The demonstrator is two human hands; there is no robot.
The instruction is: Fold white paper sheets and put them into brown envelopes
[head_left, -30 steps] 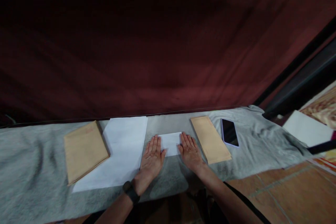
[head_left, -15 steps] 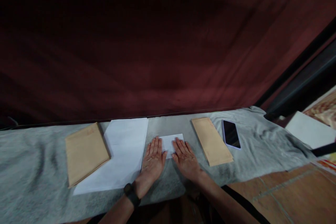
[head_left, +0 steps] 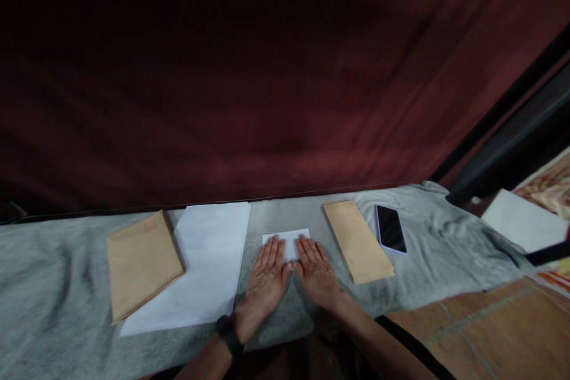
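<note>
A small folded white paper (head_left: 291, 243) lies flat on the grey cloth in front of me. My left hand (head_left: 269, 273) rests palm down on its left part, fingers stretched out. On the right part lies my right hand (head_left: 317, 271), also flat with fingers extended. The two thumbs nearly meet at the paper's near edge. Much of the paper is hidden beneath the fingers. A dark watch (head_left: 229, 334) is on my left wrist.
Left of my hands are white sheets (head_left: 209, 267), partly under brown envelopes (head_left: 145, 264). To the right lie more brown envelopes (head_left: 358, 241) and a phone (head_left: 390, 228). A grey cloth (head_left: 445, 243) covers the surface, with a dark red curtain (head_left: 285, 101) behind it.
My left hand has slid to the right over the paper, closer to my right hand, uncovering the paper's upper left corner. The right hand stays in about the same place.
</note>
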